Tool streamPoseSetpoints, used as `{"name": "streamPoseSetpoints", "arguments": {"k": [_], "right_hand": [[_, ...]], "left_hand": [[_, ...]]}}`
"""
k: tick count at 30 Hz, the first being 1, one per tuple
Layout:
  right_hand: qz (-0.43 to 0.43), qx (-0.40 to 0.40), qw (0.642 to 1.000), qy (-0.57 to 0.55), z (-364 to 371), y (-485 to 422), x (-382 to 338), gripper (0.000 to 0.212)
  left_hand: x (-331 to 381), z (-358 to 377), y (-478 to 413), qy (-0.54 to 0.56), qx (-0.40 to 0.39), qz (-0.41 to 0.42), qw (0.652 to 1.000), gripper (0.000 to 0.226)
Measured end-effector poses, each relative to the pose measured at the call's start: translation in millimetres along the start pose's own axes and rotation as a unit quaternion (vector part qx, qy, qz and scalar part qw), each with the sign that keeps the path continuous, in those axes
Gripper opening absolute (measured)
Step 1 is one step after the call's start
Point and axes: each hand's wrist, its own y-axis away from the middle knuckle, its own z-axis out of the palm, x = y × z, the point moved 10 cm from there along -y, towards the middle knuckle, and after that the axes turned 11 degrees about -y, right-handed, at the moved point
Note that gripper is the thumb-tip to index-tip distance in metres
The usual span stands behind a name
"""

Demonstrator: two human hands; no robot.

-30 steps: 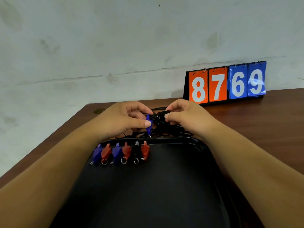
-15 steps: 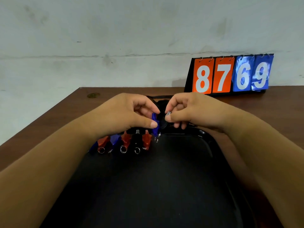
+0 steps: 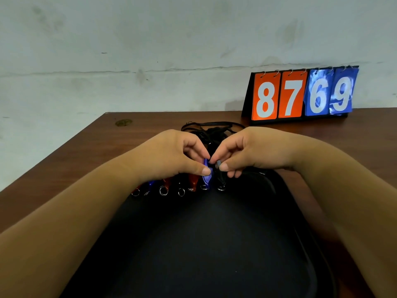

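Left hand (image 3: 171,157) pinches blue fob (image 3: 206,180), right hand (image 3: 247,153) seemingly black fob (image 3: 220,179)

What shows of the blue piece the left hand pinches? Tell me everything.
The blue piece is small and glossy, like translucent plastic, narrowing to a metal ring at its near end. It sits at the far edge of the black tray, in a row, a red piece just left of it. The left hand pinches its upper part between thumb and forefinger, hiding some. The right hand holds a black piece close beside it; contact between them cannot be told.
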Motion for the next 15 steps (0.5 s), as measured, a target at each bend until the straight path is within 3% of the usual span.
{"name": "streamPoseSetpoints", "arguments": {"k": [15], "right_hand": [[0.019, 0.009, 0.998, 0.062, -1.3, -6.2, 7.6, 0.024]], "left_hand": [[-2.4, 5.6, -1.9, -0.045, -0.007, 0.011, 0.999, 0.022]]}}
